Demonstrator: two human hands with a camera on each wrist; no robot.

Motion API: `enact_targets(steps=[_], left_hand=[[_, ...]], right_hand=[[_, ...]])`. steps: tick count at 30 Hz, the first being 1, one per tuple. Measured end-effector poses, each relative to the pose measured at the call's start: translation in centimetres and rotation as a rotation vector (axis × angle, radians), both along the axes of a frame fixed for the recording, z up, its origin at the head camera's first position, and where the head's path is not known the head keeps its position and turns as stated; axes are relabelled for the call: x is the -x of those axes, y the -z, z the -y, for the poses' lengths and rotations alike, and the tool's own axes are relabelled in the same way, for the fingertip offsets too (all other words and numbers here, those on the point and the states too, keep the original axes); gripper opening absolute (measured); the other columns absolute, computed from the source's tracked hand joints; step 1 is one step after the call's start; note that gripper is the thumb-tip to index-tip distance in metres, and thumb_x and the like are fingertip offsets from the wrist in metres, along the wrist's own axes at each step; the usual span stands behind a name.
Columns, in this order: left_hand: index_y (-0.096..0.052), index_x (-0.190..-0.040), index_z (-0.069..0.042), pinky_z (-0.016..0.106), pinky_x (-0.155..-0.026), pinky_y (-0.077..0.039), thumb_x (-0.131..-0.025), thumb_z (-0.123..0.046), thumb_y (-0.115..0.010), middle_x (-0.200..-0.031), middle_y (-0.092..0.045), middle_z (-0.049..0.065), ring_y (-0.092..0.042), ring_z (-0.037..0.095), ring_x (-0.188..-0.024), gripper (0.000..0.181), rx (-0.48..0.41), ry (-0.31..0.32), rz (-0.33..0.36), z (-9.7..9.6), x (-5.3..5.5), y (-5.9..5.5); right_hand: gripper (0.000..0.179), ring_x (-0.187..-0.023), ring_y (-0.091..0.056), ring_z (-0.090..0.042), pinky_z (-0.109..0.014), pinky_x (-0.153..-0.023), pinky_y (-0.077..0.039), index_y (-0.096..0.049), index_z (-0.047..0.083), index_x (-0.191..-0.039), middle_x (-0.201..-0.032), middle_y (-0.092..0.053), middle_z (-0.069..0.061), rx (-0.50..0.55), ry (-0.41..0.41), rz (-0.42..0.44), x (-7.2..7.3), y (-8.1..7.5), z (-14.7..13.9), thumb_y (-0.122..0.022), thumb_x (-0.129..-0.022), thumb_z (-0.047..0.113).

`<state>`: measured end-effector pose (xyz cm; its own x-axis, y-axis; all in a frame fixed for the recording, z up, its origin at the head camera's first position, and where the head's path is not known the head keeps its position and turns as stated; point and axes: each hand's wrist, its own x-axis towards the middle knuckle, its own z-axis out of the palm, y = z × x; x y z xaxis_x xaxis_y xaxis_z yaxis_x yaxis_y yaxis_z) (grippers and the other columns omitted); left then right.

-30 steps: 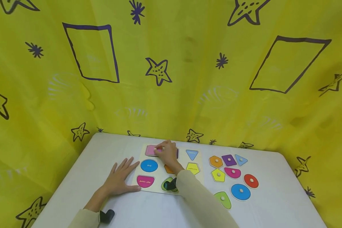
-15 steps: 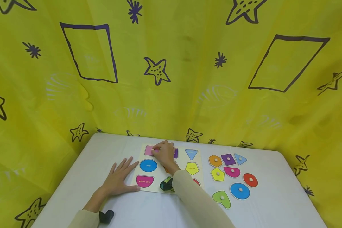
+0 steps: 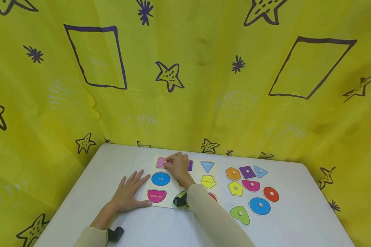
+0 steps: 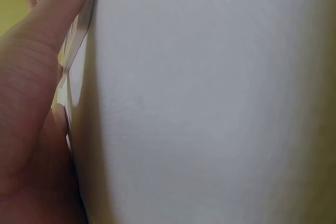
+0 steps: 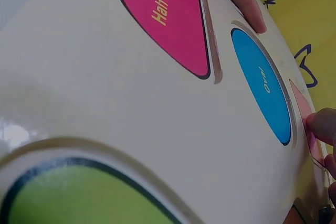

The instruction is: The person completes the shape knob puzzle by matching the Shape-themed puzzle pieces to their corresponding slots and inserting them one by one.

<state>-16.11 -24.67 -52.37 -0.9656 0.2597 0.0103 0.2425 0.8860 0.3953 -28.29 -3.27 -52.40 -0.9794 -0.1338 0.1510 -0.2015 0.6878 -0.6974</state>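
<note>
A cream shape-puzzle board (image 3: 197, 173) lies flat on the table, with coloured, labelled recesses. My right hand (image 3: 178, 168) is over its far left corner, thumb and fingertips pinching the small knob of a pink rectangle puzzle piece (image 3: 160, 163). That piece lies level in the rectangle recess; the right wrist view also has the pink piece (image 5: 302, 103) under the fingertips. My left hand (image 3: 128, 193) rests with fingers spread beside the board's left edge, thumb and fingertips right at it. My right hand and sleeve partly cover the middle recesses.
Loose knobbed pieces lie right of the board: an orange hexagon (image 3: 231, 176), a purple square (image 3: 245, 175), a blue triangle (image 3: 258, 173), a yellow pentagon (image 3: 234, 192), a pink half round (image 3: 249, 188), a red circle (image 3: 267, 198), a blue oval (image 3: 258, 212) and a green heart (image 3: 239, 219).
The pink rectangle has shifted slightly left and settled from a skewed position into its recess, with my right hand still pinching its knob. My left hand has stayed in place.
</note>
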Motion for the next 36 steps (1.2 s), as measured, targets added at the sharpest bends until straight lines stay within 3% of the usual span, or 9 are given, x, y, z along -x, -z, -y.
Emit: enact_targets(steps=[12,23,30,36], left_hand=[[-0.045,-0.157,-0.019,0.075,-0.117,-0.007,-0.073,-0.070,-0.078,-0.166,-0.031,0.017,-0.019,0.046,-0.153,0.104,-0.019,0.007,-0.022,-0.2,-0.1,0.1],[-0.044,-0.157,-0.019,0.075,-0.117,-0.006,-0.074,-0.068,-0.078,-0.166,-0.030,0.017,-0.018,0.046,-0.153,0.103,-0.015,-0.007,-0.005,-0.2,-0.2,0.0],[-0.045,-0.157,-0.018,0.076,-0.117,-0.006,-0.073,-0.068,-0.079,-0.165,-0.032,0.018,-0.019,0.047,-0.153,0.103,-0.023,-0.005,-0.006,-0.3,-0.2,-0.2],[-0.046,-0.156,-0.016,0.076,-0.116,-0.007,-0.073,-0.067,-0.080,-0.165,-0.032,0.019,-0.020,0.048,-0.152,0.103,-0.042,0.007,-0.034,-0.3,-0.2,0.0]], right_hand=[[0.019,-0.111,-0.047,-0.026,-0.049,-0.097,-0.039,-0.082,0.018,-0.108,-0.114,-0.063,-0.006,-0.029,-0.041,0.002,-0.1,-0.1,-0.5,-0.077,-0.093,0.030],[0.041,-0.119,-0.050,-0.030,-0.048,-0.100,-0.047,-0.065,0.021,-0.137,-0.131,-0.062,-0.011,-0.166,-0.252,0.033,-0.4,-2.4,-2.4,-0.070,-0.099,0.033],[0.043,-0.118,-0.051,-0.030,-0.049,-0.102,-0.046,-0.064,0.017,-0.138,-0.134,-0.062,-0.011,-0.225,-0.374,-0.013,-0.6,-4.2,-5.0,-0.071,-0.098,0.030],[0.041,-0.120,-0.052,-0.031,-0.050,-0.103,-0.045,-0.065,0.013,-0.136,-0.133,-0.064,-0.011,-0.229,-0.428,-0.082,-1.2,-5.1,-7.6,-0.072,-0.098,0.028]])
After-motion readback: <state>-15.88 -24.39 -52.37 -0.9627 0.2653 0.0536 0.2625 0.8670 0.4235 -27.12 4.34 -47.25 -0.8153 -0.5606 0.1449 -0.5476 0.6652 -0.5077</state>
